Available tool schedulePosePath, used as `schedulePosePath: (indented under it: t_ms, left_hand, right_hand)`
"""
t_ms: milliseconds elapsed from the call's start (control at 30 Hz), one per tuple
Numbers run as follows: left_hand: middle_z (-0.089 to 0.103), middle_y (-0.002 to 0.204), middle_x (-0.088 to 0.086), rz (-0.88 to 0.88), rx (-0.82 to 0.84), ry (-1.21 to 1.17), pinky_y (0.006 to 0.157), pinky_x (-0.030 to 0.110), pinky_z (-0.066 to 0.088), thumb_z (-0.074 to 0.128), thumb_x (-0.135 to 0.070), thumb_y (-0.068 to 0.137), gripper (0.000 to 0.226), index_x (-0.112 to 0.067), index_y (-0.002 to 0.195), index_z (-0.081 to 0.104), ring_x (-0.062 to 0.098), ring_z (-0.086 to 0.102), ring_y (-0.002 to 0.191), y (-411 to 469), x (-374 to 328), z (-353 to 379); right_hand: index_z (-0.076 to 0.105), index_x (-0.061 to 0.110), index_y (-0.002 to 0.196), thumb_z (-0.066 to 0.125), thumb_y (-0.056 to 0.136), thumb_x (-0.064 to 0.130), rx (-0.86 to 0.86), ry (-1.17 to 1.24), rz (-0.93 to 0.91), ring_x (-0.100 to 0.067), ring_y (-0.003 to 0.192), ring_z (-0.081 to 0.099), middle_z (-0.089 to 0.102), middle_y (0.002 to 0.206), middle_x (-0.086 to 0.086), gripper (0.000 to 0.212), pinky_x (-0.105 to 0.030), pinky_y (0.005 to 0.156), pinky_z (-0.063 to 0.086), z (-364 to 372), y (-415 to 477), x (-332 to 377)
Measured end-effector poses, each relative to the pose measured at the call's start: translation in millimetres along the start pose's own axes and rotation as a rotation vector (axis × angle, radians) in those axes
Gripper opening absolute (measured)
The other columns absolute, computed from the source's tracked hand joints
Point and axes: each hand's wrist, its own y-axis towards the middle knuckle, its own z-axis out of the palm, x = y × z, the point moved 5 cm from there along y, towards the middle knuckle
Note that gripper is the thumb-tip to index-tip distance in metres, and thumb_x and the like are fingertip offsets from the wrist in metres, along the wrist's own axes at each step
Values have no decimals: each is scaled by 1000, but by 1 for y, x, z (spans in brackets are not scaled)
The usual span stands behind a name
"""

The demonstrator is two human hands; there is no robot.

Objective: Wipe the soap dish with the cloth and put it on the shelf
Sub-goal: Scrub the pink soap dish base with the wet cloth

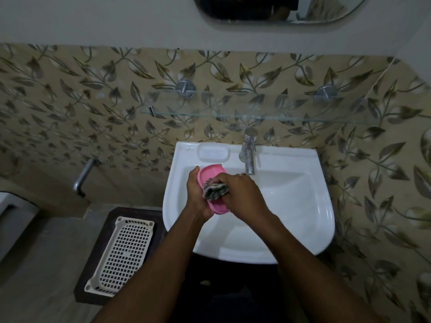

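Head | left hand (pixel 198 197) grips oval pink soap dish (pixel 211 173) | right hand (pixel 240 194) presses bunched striped cloth (pixel 214 190) on it

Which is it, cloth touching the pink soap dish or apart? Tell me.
Touching. The head view shows the right hand pressing the bunched cloth onto the soap dish in the left hand.

Right hand (pixel 242 194) presses cloth (pixel 214 190) onto soap dish (pixel 210 174).
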Motion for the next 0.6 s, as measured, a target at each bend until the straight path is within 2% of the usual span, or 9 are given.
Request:
schedulePosePath:
  t_ms: [67, 167, 233, 333, 433, 500, 600]
  left_hand:
    - [67, 101, 18, -2, 6, 34, 91, 44, 44, 35, -71, 87, 76, -6, 104, 71, 32, 60, 93, -3, -3, 6]
    - [62, 112, 18, 24, 15, 2, 94, 46, 43, 40, -69, 85, 71, -12, 121, 63, 32, 59, 97, -4, -8, 9]
    - [63, 106, 15, 33, 29, -35, 93, 47, 44, 46, -68, 85, 64, -15, 115, 66, 32, 59, 93, -3, -13, 8]
    - [60, 101, 13, 35, 71, -41, 95, 47, 43, 60, -68, 77, 63, -14, 110, 66, 31, 58, 92, -1, -16, 10]
    - [54, 103, 16, 32, 82, 32, 109, 51, 34, 73, -71, 65, 80, -11, 116, 58, 38, 50, 106, 1, -16, 17]
    - [46, 110, 17, 29, 66, 81, 115, 54, 24, 72, -80, 60, 92, -15, 122, 51, 37, 39, 115, 2, -16, 21]
    - [50, 112, 17, 3, 3, 87, 112, 58, 30, 68, -90, 48, 116, -13, 133, 49, 39, 46, 112, 7, -13, 19]
  right_hand:
    - [71, 20, 106, 64, 85, 16, 7, 145, 29, -23, 92, 65, 73, 100, -5, 23, -30, 81, 51, -13, 1, -10]
    - [70, 17, 98, 69, 85, 25, -147, 417, 175, -16, 84, 66, 72, 91, 0, 15, -27, 74, 51, -34, -3, -30]
    - [71, 19, 99, 72, 84, 25, -217, 573, 272, -14, 85, 67, 73, 92, 1, 17, -34, 80, 54, -38, -12, -40]
    - [71, 21, 98, 75, 81, 24, -190, 642, 280, -12, 85, 69, 74, 90, 4, 18, -39, 82, 56, -32, -24, -40]
    - [71, 18, 98, 76, 80, 24, -139, 675, 276, -11, 85, 69, 74, 91, 5, 20, -42, 83, 55, -21, -30, -34]
    - [71, 18, 98, 76, 80, 27, -126, 718, 300, -11, 84, 70, 75, 89, 4, 20, -44, 84, 55, -17, -31, -33]
    - [71, 21, 99, 76, 80, 28, -102, 823, 313, -12, 85, 71, 75, 90, 5, 20, -47, 85, 56, -14, -32, -32]
